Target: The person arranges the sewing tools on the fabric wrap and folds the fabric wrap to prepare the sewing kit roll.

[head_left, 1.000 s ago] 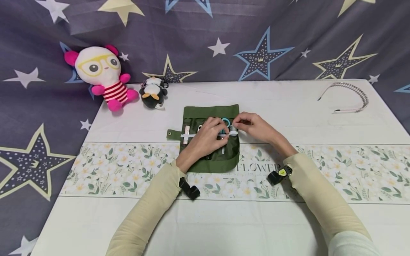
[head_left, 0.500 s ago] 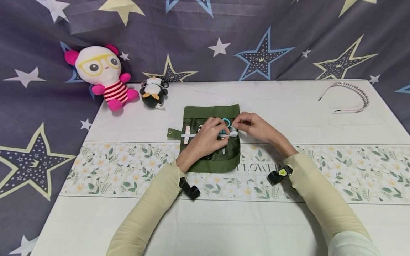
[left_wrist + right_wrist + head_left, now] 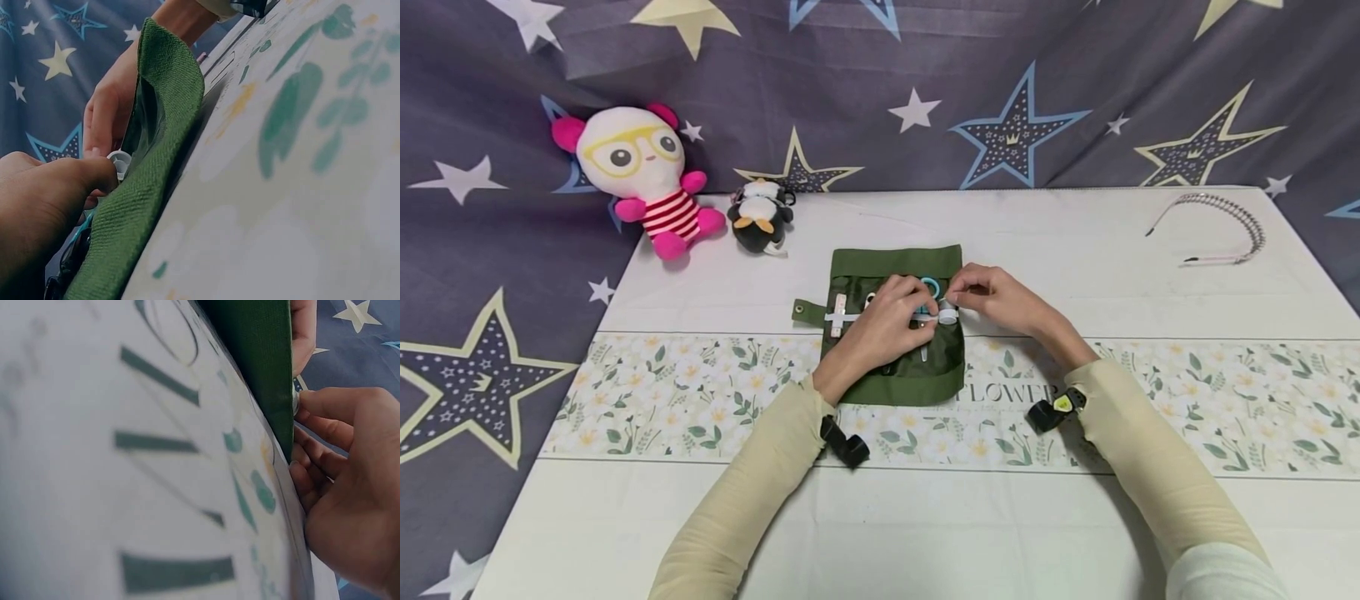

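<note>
An unfolded green fabric sewing kit [image 3: 901, 390] lies on the table, with a white elastic band [image 3: 850, 317] across its middle. The fingers of my left hand [image 3: 891, 317] curl over it and pinch the band beside a small spool [image 3: 948, 314]. My right hand [image 3: 996, 296] pinches the spool's far end at the kit's right edge. In the left wrist view the spool's round white end [image 3: 120, 164] shows beside the left thumb. Blue-handled scissors [image 3: 930, 287] and a pale pink strip [image 3: 839, 315] sit under the band. Part of the kit is hidden beneath my left hand.
A pink and white plush toy [image 3: 670, 217] and a penguin plush [image 3: 760, 218] sit at the back left. A headband [image 3: 1253, 227] lies at the back right. A starry curtain [image 3: 880, 92] hangs behind the table, which has a floral strip [image 3: 1225, 408].
The spool has slid a little toward me through the elastic band, its white end now showing below it. Both hands stay in nearly the same place.
</note>
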Demonstrator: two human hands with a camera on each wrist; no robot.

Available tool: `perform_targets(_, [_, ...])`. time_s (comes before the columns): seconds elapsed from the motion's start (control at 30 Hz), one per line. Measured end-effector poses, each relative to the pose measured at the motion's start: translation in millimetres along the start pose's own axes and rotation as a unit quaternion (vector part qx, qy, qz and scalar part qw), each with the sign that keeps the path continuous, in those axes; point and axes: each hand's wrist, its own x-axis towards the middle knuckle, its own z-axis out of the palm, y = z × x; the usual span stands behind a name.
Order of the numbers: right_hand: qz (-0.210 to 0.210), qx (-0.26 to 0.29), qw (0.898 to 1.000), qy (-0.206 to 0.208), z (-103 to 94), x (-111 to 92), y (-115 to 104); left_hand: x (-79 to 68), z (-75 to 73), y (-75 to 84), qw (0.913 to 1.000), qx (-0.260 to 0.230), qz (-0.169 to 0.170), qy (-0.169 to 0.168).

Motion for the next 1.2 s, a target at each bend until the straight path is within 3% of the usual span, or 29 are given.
perform_targets(0.57, [0.01, 0.031, 0.999, -0.018, -1.7, 0.3, 0.0, 0.5, -0.2, 0.2, 1.0, -0.003, 0.005, -0.002])
perform_targets(1.2, [0.007, 0.022, 1.0, -0.002, 0.2, -1.1, 2.2, -0.1, -2.1, 1.6, 0.9999, -0.009, -0.005, -0.01])
